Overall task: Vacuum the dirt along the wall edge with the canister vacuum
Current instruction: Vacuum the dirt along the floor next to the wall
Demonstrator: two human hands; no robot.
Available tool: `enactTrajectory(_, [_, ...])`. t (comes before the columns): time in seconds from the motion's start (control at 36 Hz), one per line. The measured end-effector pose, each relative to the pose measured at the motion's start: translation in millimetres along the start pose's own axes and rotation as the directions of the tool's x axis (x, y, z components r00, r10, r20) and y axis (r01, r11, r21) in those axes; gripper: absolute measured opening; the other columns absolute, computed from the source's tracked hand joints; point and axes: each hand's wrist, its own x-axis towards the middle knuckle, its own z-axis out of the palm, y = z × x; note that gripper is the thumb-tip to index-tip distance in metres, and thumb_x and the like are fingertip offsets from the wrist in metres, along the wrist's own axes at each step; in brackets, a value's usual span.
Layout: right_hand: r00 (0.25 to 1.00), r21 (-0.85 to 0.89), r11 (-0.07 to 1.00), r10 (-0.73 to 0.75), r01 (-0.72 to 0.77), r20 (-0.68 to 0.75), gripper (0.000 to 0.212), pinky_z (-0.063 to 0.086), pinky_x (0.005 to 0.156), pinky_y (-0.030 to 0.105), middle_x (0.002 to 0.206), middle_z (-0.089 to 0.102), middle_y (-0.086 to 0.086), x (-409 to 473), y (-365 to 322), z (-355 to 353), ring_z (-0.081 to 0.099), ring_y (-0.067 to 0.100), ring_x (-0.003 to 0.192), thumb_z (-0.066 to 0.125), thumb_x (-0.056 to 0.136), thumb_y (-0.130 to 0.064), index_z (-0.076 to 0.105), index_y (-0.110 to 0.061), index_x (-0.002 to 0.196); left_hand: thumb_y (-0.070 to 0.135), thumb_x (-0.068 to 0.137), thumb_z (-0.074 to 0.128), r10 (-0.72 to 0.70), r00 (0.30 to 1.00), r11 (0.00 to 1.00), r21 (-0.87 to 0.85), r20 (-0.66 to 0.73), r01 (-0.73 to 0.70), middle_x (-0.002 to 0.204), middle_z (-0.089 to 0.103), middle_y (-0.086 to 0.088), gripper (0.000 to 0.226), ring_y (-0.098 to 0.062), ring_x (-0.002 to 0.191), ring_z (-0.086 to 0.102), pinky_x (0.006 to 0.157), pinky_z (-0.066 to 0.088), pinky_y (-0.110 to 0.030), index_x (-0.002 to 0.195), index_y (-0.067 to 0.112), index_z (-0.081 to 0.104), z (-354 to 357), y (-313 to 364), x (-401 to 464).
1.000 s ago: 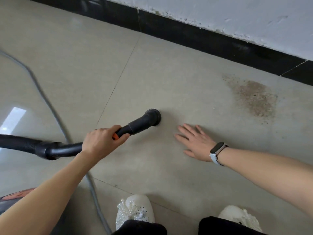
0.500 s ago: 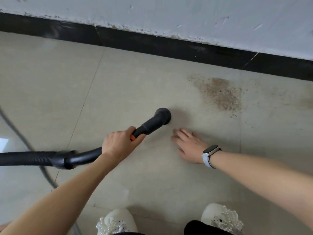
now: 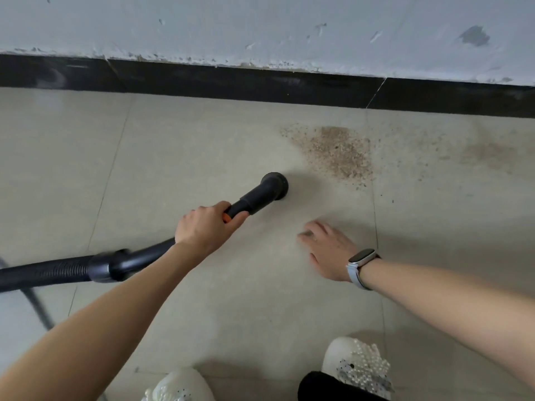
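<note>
Since a moment ago the nozzle (image 3: pixel 275 185) has edged nearer the dirt patch (image 3: pixel 337 153), which lies just short of the black skirting (image 3: pixel 231 82). Left of that patch, the left hand (image 3: pixel 207 227) is clenched round the wand, corrugated hose (image 3: pixel 46 273) trailing away. Approach seems nearly done; next, sweep the nozzle rightward over the patch. Below the patch, the right hand (image 3: pixel 328 250) rests loose and empty on the floor (image 3: pixel 173 146), possibly obstructing.

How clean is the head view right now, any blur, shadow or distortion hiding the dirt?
Head view: dirt patch sharp and evenly lit; right hand fingers and the hose motion-blurred; soft shadow beside the nozzle, short of the dirt; wide-angle bends the black baseboard; no glare.
</note>
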Motion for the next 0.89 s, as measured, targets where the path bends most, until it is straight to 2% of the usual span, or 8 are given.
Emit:
enactTrajectory(0.19, [0.996,0.12,0.99,0.072,-0.077,0.047,0.052,0.04,0.104,0.041,0.157,0.01,0.005,2.2,15.2,-2.3,0.012,0.027,0.144,0.041,0.096,-0.019,0.031,-0.018,0.146,0.072,0.088,0.034,0.155,0.986,0.987,0.04,0.058,-0.157,0.066,0.051,0.01,0.046,-0.019,0.067,0.054,0.059,0.036,-0.029,0.103,0.036,0.058,17.9,30.4,-12.7])
enactTrajectory(0.39, [0.989,0.297,0.944,0.119,-0.141,0.091,0.034,0.039,0.103,0.04,0.147,0.035,0.012,13.4,7.1,-11.0,0.03,0.031,0.137,0.037,0.1,-0.025,0.05,-0.008,0.127,0.074,0.085,0.038,-0.001,1.0,1.0,0.008,0.024,0.001,0.071,0.054,0.006,0.049,-0.02,0.064,0.051,0.058,0.034,-0.03,0.097,0.03,0.057,3.4,25.5,11.9])
enactTrajectory(0.44, [0.962,0.661,0.71,0.261,-0.244,0.075,0.033,0.044,0.097,0.043,0.121,0.058,0.015,22.8,-4.3,-25.1,0.052,0.033,0.115,0.038,0.102,-0.031,0.056,-0.005,0.111,0.074,0.084,0.041,-0.012,0.999,1.0,-0.016,0.036,0.012,0.068,0.052,0.006,0.05,-0.014,0.059,0.048,0.052,0.03,-0.028,0.092,0.027,0.054,3.5,24.5,10.8])
enactTrajectory(0.5, [0.9,0.93,0.193,0.374,-0.313,0.225,0.041,0.049,0.093,0.043,0.112,0.063,0.015,36.6,-15.1,-44.4,0.06,0.03,0.103,0.038,0.101,-0.043,0.056,-0.008,0.111,0.075,0.082,0.043,-0.004,0.999,1.0,-0.019,0.055,0.005,0.067,0.051,0.006,0.051,-0.012,0.058,0.047,0.049,0.029,-0.027,0.088,0.024,0.049,5.7,23.0,3.4])
enactTrajectory(0.56, [0.859,0.92,-0.229,0.339,-0.319,0.383,0.042,0.052,0.084,0.039,0.114,0.062,0.013,49.1,-22.7,-58.9,0.062,0.025,0.095,0.039,0.099,-0.05,0.051,-0.013,0.116,0.075,0.081,0.045,0.006,0.997,1.0,-0.022,0.077,-0.005,0.067,0.052,0.006,0.051,-0.012,0.059,0.049,0.048,0.03,-0.027,0.085,0.024,0.046,9.7,22.0,-5.7])
enactTrajectory(0.61, [0.826,0.837,-0.443,0.3,-0.322,0.477,0.036,0.051,0.076,0.037,0.115,0.061,0.014,55.2,-31.1,-65.2,0.064,0.025,0.088,0.045,0.099,-0.045,0.047,-0.014,0.118,0.074,0.08,0.047,0.002,0.997,0.999,-0.05,0.081,0.002,0.068,0.053,0.006,0.05,-0.011,0.06,0.049,0.048,0.03,-0.027,0.084,0.024,0.046,11.1,19.9,-15.1])
enactTrajectory(0.72, [0.79,0.72,-0.571,0.189,-0.394,0.583,0.027,0.052,0.08,0.046,0.123,0.058,0.018,57.2,-52.7,-62.7,0.064,0.036,0.101,0.054,0.098,-0.03,0.044,-0.011,0.113,0.071,0.081,0.05,0.022,0.989,0.997,-0.071,0.147,-0.011,0.069,0.052,0.006,0.046,-0.012,0.062,0.049,0.051,0.033,-0.03,0.083,0.025,0.045,9.5,12.2,-32.1])
enactTrajectory(0.89, [0.771,0.73,-0.558,0.23,-0.396,0.594,0.019,0.056,0.079,0.048,0.116,0.059,0.022,60.1,-64.7,-61.9,0.064,0.039,0.101,0.052,0.1,-0.025,0.045,-0.007,0.101,0.071,0.083,0.047,0.093,0.983,0.995,0.028,0.156,-0.099,0.074,0.054,0.008,0.047,-0.021,0.069,0.053,0.063,0.037,-0.031,0.101,0.028,0.046,9.1,1.1,-49.9])
